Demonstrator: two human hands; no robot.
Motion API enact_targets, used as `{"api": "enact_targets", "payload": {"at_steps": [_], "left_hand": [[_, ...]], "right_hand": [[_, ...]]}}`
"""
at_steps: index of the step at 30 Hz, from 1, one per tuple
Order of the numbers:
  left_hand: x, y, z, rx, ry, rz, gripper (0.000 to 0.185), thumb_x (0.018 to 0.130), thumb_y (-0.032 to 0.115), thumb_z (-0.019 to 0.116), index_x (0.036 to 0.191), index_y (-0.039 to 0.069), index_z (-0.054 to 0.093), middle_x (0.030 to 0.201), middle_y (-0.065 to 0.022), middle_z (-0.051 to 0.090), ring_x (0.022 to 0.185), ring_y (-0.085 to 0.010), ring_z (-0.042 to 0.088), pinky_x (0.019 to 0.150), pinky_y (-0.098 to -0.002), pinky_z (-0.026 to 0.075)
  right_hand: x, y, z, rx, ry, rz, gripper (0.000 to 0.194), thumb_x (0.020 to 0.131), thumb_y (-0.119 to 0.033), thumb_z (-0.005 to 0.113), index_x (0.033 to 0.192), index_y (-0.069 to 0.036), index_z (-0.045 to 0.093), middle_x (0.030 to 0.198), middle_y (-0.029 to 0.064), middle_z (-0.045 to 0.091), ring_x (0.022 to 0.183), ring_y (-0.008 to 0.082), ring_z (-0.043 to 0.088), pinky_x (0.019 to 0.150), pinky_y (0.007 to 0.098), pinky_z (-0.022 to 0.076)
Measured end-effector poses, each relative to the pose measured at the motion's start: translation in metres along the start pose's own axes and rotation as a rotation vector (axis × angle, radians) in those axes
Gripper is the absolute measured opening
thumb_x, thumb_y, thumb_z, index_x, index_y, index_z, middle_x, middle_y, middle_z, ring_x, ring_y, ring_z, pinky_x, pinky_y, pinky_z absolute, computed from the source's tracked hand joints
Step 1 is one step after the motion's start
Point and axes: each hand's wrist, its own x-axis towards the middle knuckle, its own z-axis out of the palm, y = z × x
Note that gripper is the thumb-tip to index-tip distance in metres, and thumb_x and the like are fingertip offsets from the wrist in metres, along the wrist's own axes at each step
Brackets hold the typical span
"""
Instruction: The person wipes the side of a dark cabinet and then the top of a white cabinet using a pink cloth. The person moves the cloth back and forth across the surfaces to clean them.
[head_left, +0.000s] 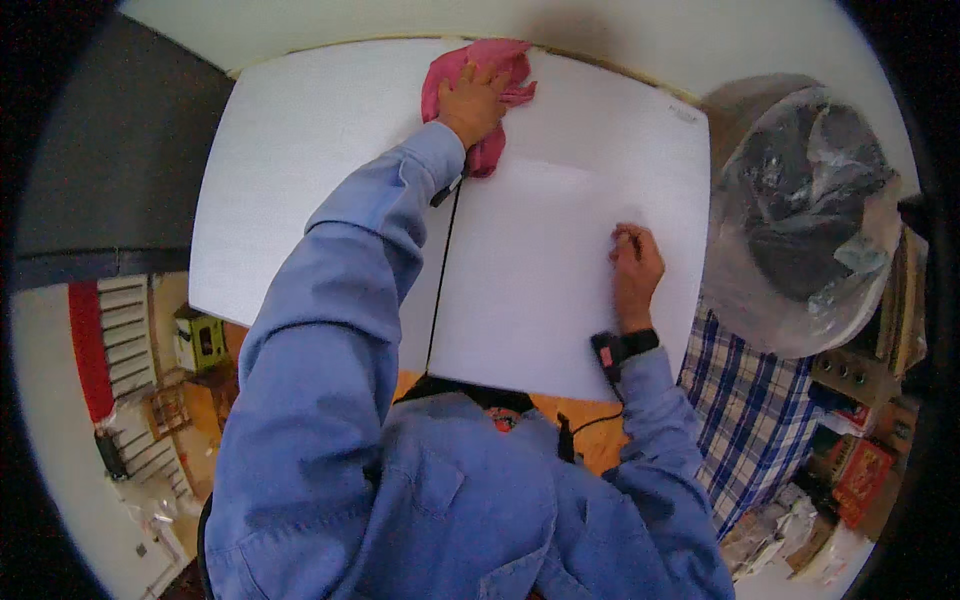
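Note:
My left hand (472, 105) lies over a crumpled pink cloth (491, 154), fingers spread, near the far edge of a smooth white surface (517, 300). Part of the cloth sticks out beyond the fingers and below the palm. A dark seam divides the white surface in two and runs from near the cloth towards my body. My right hand (637, 259) is at the right half of the surface, its fingers curled in, with no object visible in it. A black strap with a small device (611, 352) is around the right wrist; part of another dark device (444, 193) shows at the left cuff.
A wall borders the far edge. At right stand a large bundle in clear plastic (810, 217), a blue-and-white checked cloth (750, 412) and a red box (862, 480). A dark panel (127, 142) is at left, above a green-and-white box (201, 341). A black cable (596, 420) hangs near my right sleeve.

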Motion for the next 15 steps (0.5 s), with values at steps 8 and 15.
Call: {"api": "enact_targets", "payload": {"at_steps": [8, 15], "left_hand": [[-0.218, 0.029, -0.024, -0.069, -0.011, 0.064, 0.061, 0.092, 0.025, 0.060, 0.148, 0.019, 0.039, 0.156, -0.0103, 0.035, 0.145, -0.0372, 0.027, 0.108, -0.0676, 0.028], [-0.382, 0.059, -0.042, -0.048, -0.095, -0.010, 0.062, 0.089, 0.026, 0.063, 0.147, 0.020, 0.042, 0.156, -0.0100, 0.036, 0.144, -0.0371, 0.029, 0.109, -0.0648, 0.028]], "right_hand": [[-0.002, 0.011, 0.005, 0.123, 0.047, -0.102, 0.015, 0.095, -0.008, 0.057, 0.103, 0.000, 0.067, 0.087, 0.0050, 0.067, 0.071, 0.0107, 0.060, 0.065, 0.0265, 0.0527], [-0.002, 0.019, 0.003, 0.154, 0.082, -0.070, 0.015, 0.092, -0.008, 0.057, 0.100, -0.003, 0.068, 0.087, 0.0054, 0.068, 0.067, 0.0124, 0.062, 0.064, 0.0261, 0.0528]]}}
